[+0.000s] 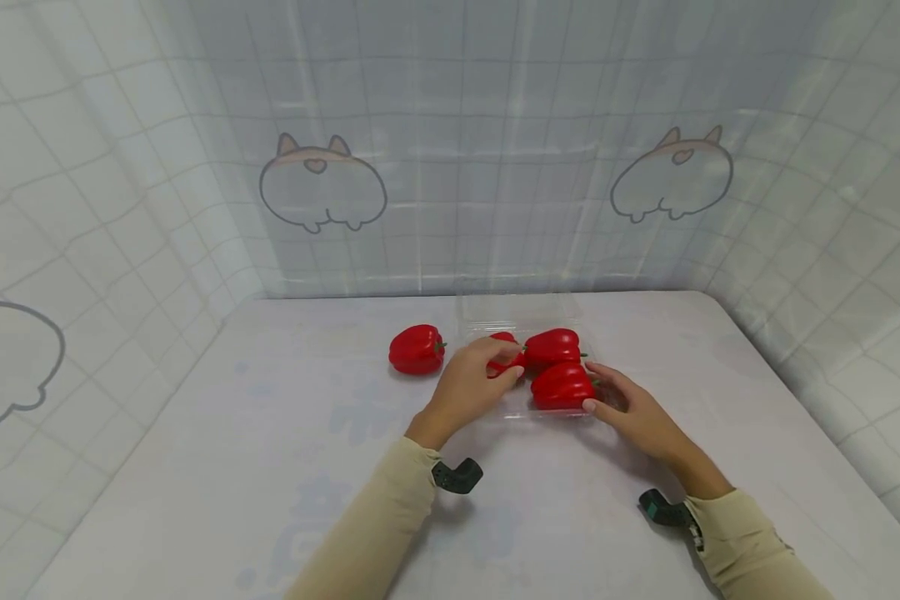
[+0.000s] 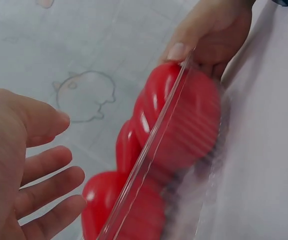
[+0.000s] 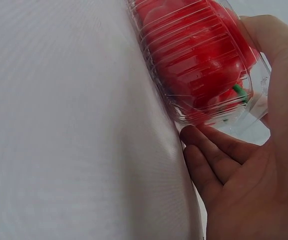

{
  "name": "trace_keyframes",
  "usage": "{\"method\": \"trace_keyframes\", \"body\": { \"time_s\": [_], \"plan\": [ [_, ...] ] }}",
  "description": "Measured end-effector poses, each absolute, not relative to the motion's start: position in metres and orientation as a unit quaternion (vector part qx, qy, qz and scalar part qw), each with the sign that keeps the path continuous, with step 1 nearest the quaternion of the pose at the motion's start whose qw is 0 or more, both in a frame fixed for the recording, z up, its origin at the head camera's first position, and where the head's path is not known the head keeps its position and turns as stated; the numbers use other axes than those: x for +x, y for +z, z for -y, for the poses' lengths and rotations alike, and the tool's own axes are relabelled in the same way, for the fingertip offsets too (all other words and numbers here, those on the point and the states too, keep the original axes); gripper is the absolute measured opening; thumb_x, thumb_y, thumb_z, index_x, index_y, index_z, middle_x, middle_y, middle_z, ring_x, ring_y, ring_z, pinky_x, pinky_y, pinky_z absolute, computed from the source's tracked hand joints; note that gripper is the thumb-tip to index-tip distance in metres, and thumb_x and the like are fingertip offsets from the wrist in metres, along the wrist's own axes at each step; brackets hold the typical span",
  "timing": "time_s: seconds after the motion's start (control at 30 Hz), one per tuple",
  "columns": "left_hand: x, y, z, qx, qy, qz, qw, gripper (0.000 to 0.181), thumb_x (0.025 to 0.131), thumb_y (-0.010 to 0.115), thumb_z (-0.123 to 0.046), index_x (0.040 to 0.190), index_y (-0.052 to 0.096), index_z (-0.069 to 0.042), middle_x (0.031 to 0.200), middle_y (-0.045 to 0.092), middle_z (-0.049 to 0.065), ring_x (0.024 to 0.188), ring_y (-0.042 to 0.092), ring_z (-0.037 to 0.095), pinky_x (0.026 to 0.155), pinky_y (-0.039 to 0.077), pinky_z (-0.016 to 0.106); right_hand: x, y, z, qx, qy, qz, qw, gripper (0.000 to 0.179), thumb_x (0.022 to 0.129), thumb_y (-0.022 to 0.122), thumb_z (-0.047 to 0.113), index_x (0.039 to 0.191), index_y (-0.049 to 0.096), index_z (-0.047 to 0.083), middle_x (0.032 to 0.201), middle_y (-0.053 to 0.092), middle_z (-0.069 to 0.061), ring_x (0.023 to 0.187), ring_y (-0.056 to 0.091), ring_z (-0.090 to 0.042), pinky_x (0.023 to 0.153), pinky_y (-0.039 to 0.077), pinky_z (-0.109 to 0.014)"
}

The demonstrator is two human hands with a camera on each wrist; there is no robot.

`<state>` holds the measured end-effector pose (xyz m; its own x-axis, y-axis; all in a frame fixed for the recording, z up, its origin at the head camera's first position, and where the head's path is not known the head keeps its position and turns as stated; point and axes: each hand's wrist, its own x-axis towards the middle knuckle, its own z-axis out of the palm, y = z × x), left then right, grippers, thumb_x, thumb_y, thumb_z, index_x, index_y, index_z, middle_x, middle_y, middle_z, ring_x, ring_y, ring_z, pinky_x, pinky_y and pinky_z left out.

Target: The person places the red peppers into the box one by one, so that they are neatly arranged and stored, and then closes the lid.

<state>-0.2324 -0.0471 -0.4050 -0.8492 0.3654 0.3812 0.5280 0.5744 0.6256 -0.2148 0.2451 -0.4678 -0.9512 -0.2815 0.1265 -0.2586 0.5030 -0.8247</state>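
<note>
Though near peppers (image 1: 561, 387), left hand (image 1: 465, 382) loose-fingered

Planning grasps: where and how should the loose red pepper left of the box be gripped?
Probably across the middle of the red pepper, from above, with the left hand, the nearer one. It lies on its side, its rounded body uncovered; the small green stem points right, toward the box.

Soft light leaves glare on red peppers (image 1: 558, 389).
</note>
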Motion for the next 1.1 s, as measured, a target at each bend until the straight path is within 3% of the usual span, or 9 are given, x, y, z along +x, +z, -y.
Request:
{"method": "trace_keyframes", "body": {
  "time_s": [0.33, 0.67, 1.1],
  "plan": [
    [-0.243, -0.413, 0.079, -0.21, -0.439, 0.853, 0.19, 0.029, 0.09, 0.076, -0.015, 0.118, 0.072, -0.012, 0.11, 0.071, 0.0, 0.099, 0.065, 0.014, 0.083, 0.058, 0.035, -0.213, -0.465, -0.244, -0.152, -0.474, -0.867, 0.015, 0.074, 0.094, 0.069, 0.038, 0.157, 0.033, 0.018, 0.152, 0.043, -0.016, 0.132, 0.05, -0.036, 0.103, 0.045, -0.052],
    [-0.26, -0.419, 0.114, -0.159, -0.427, 0.856, 0.247, 0.02, 0.093, 0.072, -0.017, 0.113, 0.073, -0.011, 0.102, 0.071, 0.0, 0.091, 0.065, 0.014, 0.082, 0.058, 0.03, -0.214, -0.466, -0.244, -0.15, -0.48, -0.864, 0.019, 0.075, 0.093, 0.07, 0.038, 0.156, 0.034, 0.018, 0.153, 0.043, -0.014, 0.133, 0.049, -0.036, 0.102, 0.046, -0.052],
    [-0.268, -0.427, 0.138, -0.084, -0.398, 0.884, 0.229, 0.029, 0.093, 0.072, -0.024, 0.119, 0.069, -0.013, 0.119, 0.063, 0.004, 0.113, 0.057, 0.023, 0.088, 0.057, 0.043, -0.214, -0.466, -0.243, -0.152, -0.477, -0.865, 0.018, 0.073, 0.095, 0.068, 0.038, 0.156, 0.033, 0.018, 0.152, 0.043, -0.015, 0.133, 0.049, -0.035, 0.104, 0.044, -0.05]
  ]
}}
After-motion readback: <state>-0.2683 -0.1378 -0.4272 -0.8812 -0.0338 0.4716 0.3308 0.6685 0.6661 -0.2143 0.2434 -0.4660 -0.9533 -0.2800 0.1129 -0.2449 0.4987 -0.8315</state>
